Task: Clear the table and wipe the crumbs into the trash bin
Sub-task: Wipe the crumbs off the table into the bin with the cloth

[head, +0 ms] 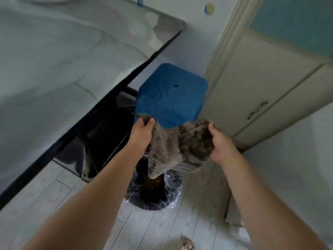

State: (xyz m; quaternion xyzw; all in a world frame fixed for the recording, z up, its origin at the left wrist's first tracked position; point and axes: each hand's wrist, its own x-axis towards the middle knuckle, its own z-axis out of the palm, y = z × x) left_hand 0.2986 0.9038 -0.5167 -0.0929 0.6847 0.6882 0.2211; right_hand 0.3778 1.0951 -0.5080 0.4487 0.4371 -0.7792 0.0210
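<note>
Cloth (178,147) is gripped at its corners by left hand (142,134) and right hand (220,141) above the trash bin (169,201) past the counter (72,69) edge; crumbs could be scattered onto the floor (54,192) if shaken off-centre.

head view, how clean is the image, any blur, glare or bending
Head view: dim and soft all over; the cloth held by the left hand and right hand is smeared; the table edge bows from the wide lens; the trash bin liner shows small glints.
</note>
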